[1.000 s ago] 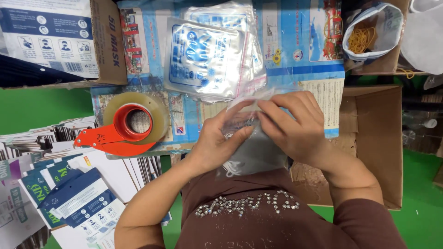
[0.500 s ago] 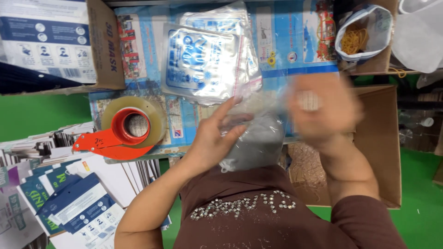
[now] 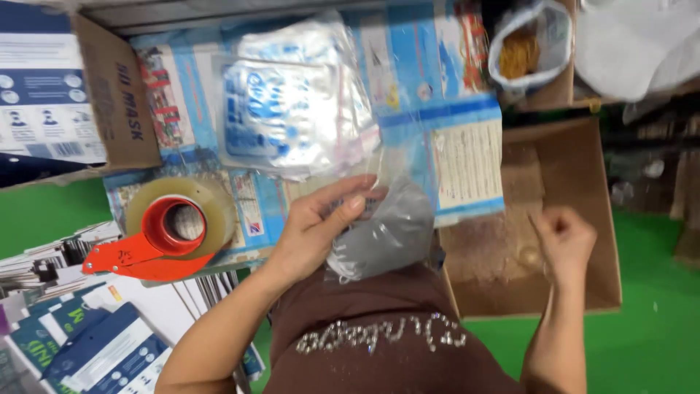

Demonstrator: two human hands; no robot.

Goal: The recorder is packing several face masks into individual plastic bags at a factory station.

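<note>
Left hand (image 3: 321, 230) pinching a clear plastic bag holding a grey mask (image 3: 383, 233), right hand (image 3: 561, 241) loosely curled, empty, over the open brown cardboard box (image 3: 583, 204); I judge bagging underway, sealing next

A bright green tabletop (image 3: 44, 211) runs under everything, showing at the left edge and again at the lower right. Large blue printed paper sheets (image 3: 408, 95) cover its middle. An open brown cardboard box (image 3: 583, 219) stands at the right — another brown cardboard carton (image 3: 117, 95) sits at the upper left. Light is even and flat.
</note>
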